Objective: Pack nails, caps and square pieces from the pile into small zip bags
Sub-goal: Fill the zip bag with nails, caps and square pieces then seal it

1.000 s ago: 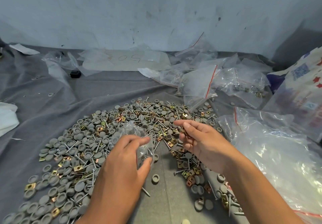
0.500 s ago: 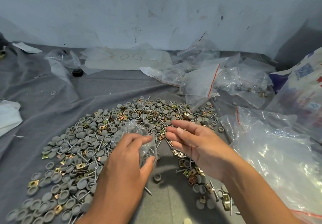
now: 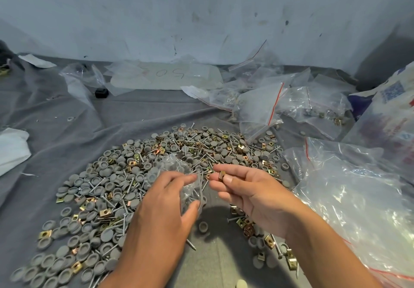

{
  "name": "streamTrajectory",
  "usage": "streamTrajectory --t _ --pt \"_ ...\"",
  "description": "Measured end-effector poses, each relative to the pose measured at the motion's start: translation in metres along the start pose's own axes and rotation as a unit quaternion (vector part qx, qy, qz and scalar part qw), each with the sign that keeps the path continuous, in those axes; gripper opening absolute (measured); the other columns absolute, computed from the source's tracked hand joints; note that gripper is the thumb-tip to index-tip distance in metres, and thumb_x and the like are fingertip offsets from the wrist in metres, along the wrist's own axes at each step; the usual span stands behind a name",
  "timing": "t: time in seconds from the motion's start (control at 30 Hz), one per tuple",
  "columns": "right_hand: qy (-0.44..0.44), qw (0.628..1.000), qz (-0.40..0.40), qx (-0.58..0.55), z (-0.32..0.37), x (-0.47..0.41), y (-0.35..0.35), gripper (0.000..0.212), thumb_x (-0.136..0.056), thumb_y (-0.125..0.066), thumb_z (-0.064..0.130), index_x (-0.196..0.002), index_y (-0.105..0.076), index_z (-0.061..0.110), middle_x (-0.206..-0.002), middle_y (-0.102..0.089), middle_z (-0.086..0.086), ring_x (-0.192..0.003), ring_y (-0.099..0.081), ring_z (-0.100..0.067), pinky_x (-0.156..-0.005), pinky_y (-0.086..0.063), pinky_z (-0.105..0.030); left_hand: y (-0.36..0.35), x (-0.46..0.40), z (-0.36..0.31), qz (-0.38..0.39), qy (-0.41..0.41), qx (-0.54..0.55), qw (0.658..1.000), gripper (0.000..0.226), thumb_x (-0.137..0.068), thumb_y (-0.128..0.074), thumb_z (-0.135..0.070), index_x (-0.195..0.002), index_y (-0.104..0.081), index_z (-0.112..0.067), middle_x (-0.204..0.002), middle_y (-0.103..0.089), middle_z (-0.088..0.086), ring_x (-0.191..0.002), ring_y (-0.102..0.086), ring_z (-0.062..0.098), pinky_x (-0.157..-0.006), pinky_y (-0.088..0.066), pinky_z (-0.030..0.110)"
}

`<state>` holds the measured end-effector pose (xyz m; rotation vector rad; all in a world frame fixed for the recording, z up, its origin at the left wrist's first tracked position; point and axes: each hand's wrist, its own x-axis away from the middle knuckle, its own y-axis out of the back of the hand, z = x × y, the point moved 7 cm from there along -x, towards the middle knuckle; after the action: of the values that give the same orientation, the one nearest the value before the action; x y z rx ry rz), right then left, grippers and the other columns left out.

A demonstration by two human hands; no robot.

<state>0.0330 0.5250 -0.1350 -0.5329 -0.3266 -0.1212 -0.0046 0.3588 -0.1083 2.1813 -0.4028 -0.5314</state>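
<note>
A wide pile (image 3: 125, 182) of grey round caps, steel nails and brass square pieces covers the grey cloth in front of me. My left hand (image 3: 161, 209) grips a small clear zip bag (image 3: 190, 189) between thumb and fingers above the pile's near edge; the bag holds nails and caps. My right hand (image 3: 251, 193) hovers just right of the bag and pinches a brass square piece (image 3: 221, 175) between thumb and fingertips, close to the bag's mouth.
Several clear zip bags with red strips (image 3: 264, 108) lie at the back right. A large clear plastic bag (image 3: 354, 198) fills the right side. A sheet marked 50 (image 3: 165, 77) lies by the wall (image 3: 201, 14). White cloth (image 3: 11, 148) sits at the left edge.
My right hand drew back from the pile toward the bag, now showing a brass square piece between its fingertips. My left hand keeps holding the bag in about the same place.
</note>
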Motion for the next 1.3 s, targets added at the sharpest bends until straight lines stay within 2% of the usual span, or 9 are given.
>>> streamTrajectory --t 0.13,0.27,0.4,0.63,0.73,0.87,1.07,1.23,1.3 --pt "0.020 0.999 0.010 0.037 0.001 0.003 -0.005 0.030 -0.088 -0.063 0.008 -0.116 -0.066 0.000 -0.095 -0.075 -0.011 -0.076 -0.070 -0.011 -0.062 -0.056 -0.019 0.001 0.000 -0.001 0.001 0.001 -0.001 1.000 0.054 -0.076 -0.063 -0.045 -0.129 -0.055 -0.045 -0.110 -0.038 -0.037 -0.093 -0.042 -0.026 -0.067 -0.029 0.000" --pt "0.094 0.985 0.048 0.138 0.006 0.008 -0.018 0.017 -0.087 -0.068 0.018 -0.101 -0.077 0.017 -0.092 -0.074 -0.005 -0.077 -0.066 -0.008 -0.062 -0.052 -0.018 0.003 0.001 -0.004 0.002 -0.004 -0.003 1.000 0.052 -0.077 -0.065 -0.044 -0.129 -0.055 -0.044 -0.109 -0.041 -0.035 -0.098 -0.043 -0.025 -0.061 -0.034 -0.002" --pt "0.189 0.931 0.011 0.312 0.012 0.015 -0.025 0.013 -0.091 -0.070 0.029 -0.103 -0.073 0.033 -0.094 -0.077 0.001 -0.083 -0.071 -0.009 -0.066 -0.050 -0.017 0.004 0.001 -0.006 0.000 -0.017 0.002 1.000 0.048 -0.082 -0.065 -0.040 -0.129 -0.058 -0.041 -0.110 -0.045 -0.032 -0.096 -0.046 -0.020 -0.067 -0.034 0.002" --pt "0.262 0.856 -0.075 0.440 0.017 0.024 -0.020 0.016 -0.086 -0.078 0.024 -0.098 -0.069 0.029 -0.092 -0.075 0.013 -0.087 -0.072 -0.004 -0.076 -0.055 -0.018 0.012 0.003 -0.015 -0.021 -0.043 0.062 0.997 0.033 -0.089 -0.051 -0.058 -0.111 -0.067 -0.041 -0.104 -0.056 -0.031 -0.092 -0.056 -0.006 -0.073 -0.043 0.013" --pt "0.273 0.853 -0.050 0.443 0.017 0.026 -0.027 0.016 -0.087 -0.077 0.018 -0.101 -0.070 0.023 -0.096 -0.076 0.013 -0.092 -0.073 -0.003 -0.080 -0.057 -0.019 0.017 0.002 -0.018 -0.027 -0.045 0.058 0.997 0.034 -0.083 -0.048 -0.063 -0.103 -0.068 -0.043 -0.098 -0.059 -0.031 -0.081 -0.057 -0.007 -0.068 -0.047 0.014" --pt "0.297 0.844 -0.043 0.444 0.020 0.030 -0.031 0.016 -0.086 -0.077 0.013 -0.100 -0.073 0.020 -0.095 -0.076 0.012 -0.091 -0.073 -0.004 -0.080 -0.057 -0.018 0.023 0.003 -0.021 -0.043 -0.040 0.040 0.997 0.019 -0.083 -0.064 -0.049 -0.099 -0.071 -0.041 -0.094 -0.062 -0.029 -0.076 -0.055 -0.013 -0.066 -0.044 0.011" --pt "0.306 0.847 -0.051 0.432 0.022 0.031 -0.029 0.010 -0.089 -0.073 0.029 -0.098 -0.072 0.027 -0.089 -0.073 0.012 -0.083 -0.071 -0.008 -0.072 -0.051 -0.013 0.020 0.003 -0.020 -0.039 -0.026 -0.006 0.999 0.019 -0.093 -0.058 -0.038 -0.105 -0.072 -0.036 -0.098 -0.062 -0.025 -0.079 -0.054 -0.011 -0.066 -0.039 0.009" --pt "0.307 0.868 -0.047 0.388 0.023 0.029 -0.026 0.010 -0.088 -0.074 0.030 -0.097 -0.071 0.029 -0.094 -0.069 0.006 -0.085 -0.068 -0.018 -0.075 -0.055 -0.031 0.016 0.003 -0.016 -0.010 -0.015 -0.001 1.000 0.018 -0.082 -0.074 -0.037 -0.100 -0.072 -0.038 -0.097 -0.063 -0.028 -0.078 -0.057 -0.011 -0.068 -0.043 0.007" --pt "0.312 0.866 -0.024 0.390 0.023 0.031 -0.030 0.010 -0.089 -0.074 0.026 -0.099 -0.071 0.028 -0.095 -0.069 0.007 -0.087 -0.069 -0.019 -0.075 -0.053 -0.025 0.015 0.003 -0.015 0.000 -0.007 0.006 1.000 0.019 -0.079 -0.076 -0.040 -0.097 -0.069 -0.042 -0.093 -0.061 -0.029 -0.074 -0.057 -0.012 -0.065 -0.052 0.014"
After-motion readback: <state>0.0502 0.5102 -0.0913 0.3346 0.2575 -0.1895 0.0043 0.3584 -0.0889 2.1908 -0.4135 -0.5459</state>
